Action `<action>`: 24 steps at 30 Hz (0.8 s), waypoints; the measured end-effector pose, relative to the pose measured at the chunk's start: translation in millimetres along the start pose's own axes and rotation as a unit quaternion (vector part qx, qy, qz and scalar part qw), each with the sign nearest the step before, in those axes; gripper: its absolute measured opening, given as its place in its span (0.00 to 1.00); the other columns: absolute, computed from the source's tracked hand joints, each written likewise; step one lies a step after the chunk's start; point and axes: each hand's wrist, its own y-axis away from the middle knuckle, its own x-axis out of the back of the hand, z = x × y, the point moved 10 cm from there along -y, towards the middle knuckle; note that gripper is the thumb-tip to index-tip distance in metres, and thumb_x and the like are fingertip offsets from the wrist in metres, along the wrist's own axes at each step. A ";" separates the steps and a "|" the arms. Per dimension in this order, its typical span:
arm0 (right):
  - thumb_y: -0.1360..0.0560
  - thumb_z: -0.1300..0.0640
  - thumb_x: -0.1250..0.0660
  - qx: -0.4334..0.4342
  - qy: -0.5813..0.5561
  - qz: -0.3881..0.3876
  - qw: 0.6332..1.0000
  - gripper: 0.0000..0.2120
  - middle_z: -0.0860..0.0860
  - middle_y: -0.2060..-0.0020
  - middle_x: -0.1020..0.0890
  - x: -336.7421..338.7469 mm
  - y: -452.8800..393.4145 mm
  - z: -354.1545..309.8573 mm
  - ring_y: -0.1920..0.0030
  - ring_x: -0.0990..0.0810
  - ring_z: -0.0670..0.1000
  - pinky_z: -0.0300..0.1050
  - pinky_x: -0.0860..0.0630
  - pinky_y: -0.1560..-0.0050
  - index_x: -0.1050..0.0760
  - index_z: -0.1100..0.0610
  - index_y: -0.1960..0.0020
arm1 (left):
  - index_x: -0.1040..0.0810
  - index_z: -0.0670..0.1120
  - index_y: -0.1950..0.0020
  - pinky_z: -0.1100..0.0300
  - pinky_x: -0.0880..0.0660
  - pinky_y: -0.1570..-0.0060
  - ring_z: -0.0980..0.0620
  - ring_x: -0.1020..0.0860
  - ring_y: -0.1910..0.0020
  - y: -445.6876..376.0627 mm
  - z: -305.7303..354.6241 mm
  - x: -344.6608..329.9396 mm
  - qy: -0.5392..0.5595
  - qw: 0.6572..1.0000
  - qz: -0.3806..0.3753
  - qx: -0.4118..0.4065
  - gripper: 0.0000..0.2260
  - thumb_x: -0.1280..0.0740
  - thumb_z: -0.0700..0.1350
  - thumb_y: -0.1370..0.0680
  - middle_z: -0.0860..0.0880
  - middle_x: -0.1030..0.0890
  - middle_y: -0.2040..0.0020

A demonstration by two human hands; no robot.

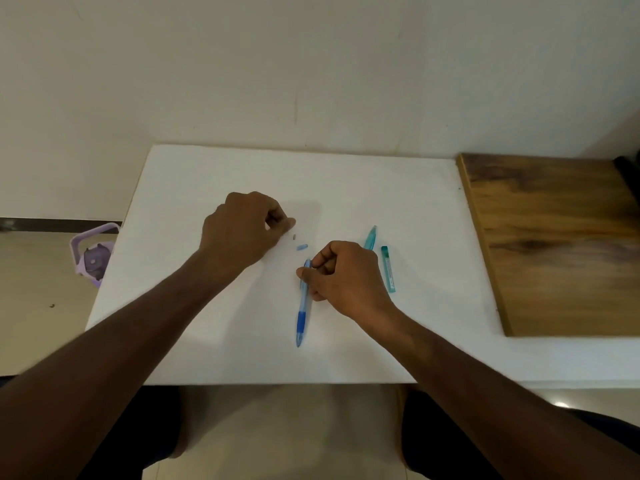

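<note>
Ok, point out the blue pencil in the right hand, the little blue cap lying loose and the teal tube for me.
blue pencil (300,322): head view, on its dark blue grip.
small blue cap (302,247): head view, middle of the piece on the table.
teal tube (388,270): head view, midway along its length.

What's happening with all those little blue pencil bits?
A person at a white table is working on a blue pencil. The right hand pinches it near its top end, with the tip pointing back toward them. The left hand, fingers curled, is right by a tiny grey piece on the table, and a small blue cap lies just beside that. A teal pencil and a teal tube lie further right.
</note>
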 end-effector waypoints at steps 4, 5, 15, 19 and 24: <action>0.28 0.43 0.21 0.006 -0.010 0.006 1.000 0.17 0.50 0.63 0.12 1.0 -2.3 4.0 0.67 0.13 0.45 0.38 0.15 0.55 0.22 0.54 0.52 | 0.18 0.57 0.56 0.60 0.30 0.62 0.61 0.22 0.62 1.9 -22.0 9.6 -0.026 0.999 -0.032 -0.006 0.14 0.24 0.66 0.27 0.61 0.18 0.60; 0.28 0.43 0.21 0.006 -0.012 0.007 1.000 0.17 0.50 0.63 0.13 1.5 -2.5 4.5 0.69 0.13 0.44 0.34 0.16 0.60 0.22 0.54 0.52 | 0.19 0.58 0.56 0.61 0.31 0.63 0.63 0.24 0.62 4.7 -27.3 7.6 -0.027 0.998 -0.052 0.001 0.15 0.23 0.67 0.29 0.62 0.19 0.60; 0.21 0.50 0.26 0.101 0.007 0.070 0.992 0.08 0.47 0.64 0.14 34.8 3.4 -32.0 0.68 0.14 0.44 0.44 0.14 0.56 0.20 0.54 0.50 | 0.18 0.51 0.51 0.57 0.29 0.60 0.51 0.20 0.57 29.6 -20.3 -8.7 -0.077 0.991 -0.112 -0.018 0.10 0.28 0.57 0.19 0.52 0.18 0.54; 0.20 0.51 0.27 0.119 0.006 0.058 0.991 0.07 0.48 0.58 0.12 37.1 2.2 -47.4 0.57 0.13 0.48 0.50 0.15 0.45 0.15 0.54 0.47 | 0.17 0.48 0.46 0.54 0.19 0.53 0.51 0.18 0.55 30.2 -9.0 -5.3 -0.004 0.994 -0.101 -0.047 0.11 0.27 0.56 0.19 0.51 0.16 0.52; 0.19 0.47 0.29 0.072 -0.078 -0.013 0.994 0.12 0.50 0.56 0.11 22.1 1.1 -43.1 0.54 0.12 0.49 0.51 0.15 0.42 0.14 0.55 0.44 | 0.15 0.48 0.50 0.73 0.24 0.58 0.59 0.17 0.59 39.5 16.9 13.5 0.159 0.979 -0.035 -0.125 0.10 0.21 0.53 0.24 0.60 0.17 0.61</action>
